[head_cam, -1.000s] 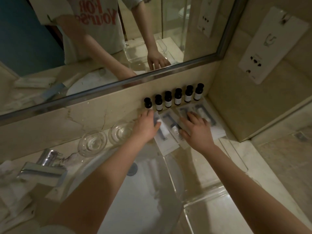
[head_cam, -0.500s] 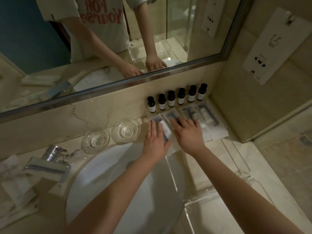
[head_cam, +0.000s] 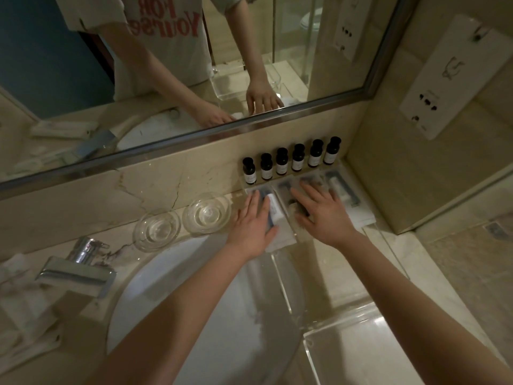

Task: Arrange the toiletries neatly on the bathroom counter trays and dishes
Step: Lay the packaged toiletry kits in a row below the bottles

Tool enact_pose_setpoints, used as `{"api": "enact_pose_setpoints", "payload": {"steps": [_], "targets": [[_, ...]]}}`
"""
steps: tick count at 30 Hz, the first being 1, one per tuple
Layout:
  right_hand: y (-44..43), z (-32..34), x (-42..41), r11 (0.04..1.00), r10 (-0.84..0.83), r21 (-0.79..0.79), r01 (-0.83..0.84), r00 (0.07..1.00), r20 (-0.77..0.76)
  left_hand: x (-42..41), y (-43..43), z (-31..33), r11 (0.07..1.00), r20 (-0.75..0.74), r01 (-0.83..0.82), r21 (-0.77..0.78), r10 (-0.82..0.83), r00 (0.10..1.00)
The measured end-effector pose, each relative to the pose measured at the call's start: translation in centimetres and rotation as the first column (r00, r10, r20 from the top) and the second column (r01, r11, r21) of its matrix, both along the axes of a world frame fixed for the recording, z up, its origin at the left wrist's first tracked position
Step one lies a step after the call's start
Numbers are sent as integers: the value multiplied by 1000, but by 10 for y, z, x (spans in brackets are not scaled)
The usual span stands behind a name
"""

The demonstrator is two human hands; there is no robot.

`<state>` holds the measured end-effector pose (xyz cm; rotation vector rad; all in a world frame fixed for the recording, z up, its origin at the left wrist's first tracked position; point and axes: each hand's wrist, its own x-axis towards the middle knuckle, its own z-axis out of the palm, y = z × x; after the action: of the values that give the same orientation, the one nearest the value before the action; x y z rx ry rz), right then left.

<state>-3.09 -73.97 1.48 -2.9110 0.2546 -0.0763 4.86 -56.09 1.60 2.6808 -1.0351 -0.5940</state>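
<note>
Dark bottles [head_cam: 290, 162] lined along the worktop's [head_cam: 122, 232] back edge, white packets [head_cam: 342, 190] just before them, left grip [head_cam: 251, 226] and right grip [head_cam: 324, 215] both flat, fingers straight, pressing the packets

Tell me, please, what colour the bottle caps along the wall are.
The caps are black, on dark bottles with pale labels; head view shows them best.

Hidden under my palms
Left grip [head_cam: 251, 223] and right grip [head_cam: 324, 215] cover the packets' [head_cam: 343, 189] print; bottle labels [head_cam: 297, 165] too small to read.

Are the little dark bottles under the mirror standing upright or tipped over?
Upright: all six bottles stand in a row, caps on top.
</note>
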Motion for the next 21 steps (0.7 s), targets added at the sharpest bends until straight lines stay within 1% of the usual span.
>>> {"api": "enact_pose_setpoints", "payload": {"steps": [2,3,5,7,11,16,21], "targets": [[-12,2,-2,997,80,22,-78,987,-140,1,0,-1,1000,1,17,22,-17,1000],[-15,3,-2,994,106,15,-105,977,-185,1,1,-2,999,1,23,31,-23,1000],[-17,2,-3,991,125,-10,-130,968,-219,4,2,-4,999,2,28,44,-28,1000],[-11,2,-5,993,104,-38,-114,974,-200,5,4,-4,998,3,34,56,-35,999],[6,-3,-8,998,5,-67,-16,988,-157,7,5,0,995,1,53,79,-53,999],[24,-9,-11,996,-88,-32,85,987,-134,9,3,2,993,2,57,104,-57,998],[29,-6,-10,992,-127,-9,127,983,-134,8,3,5,992,8,52,116,-54,999]]}}
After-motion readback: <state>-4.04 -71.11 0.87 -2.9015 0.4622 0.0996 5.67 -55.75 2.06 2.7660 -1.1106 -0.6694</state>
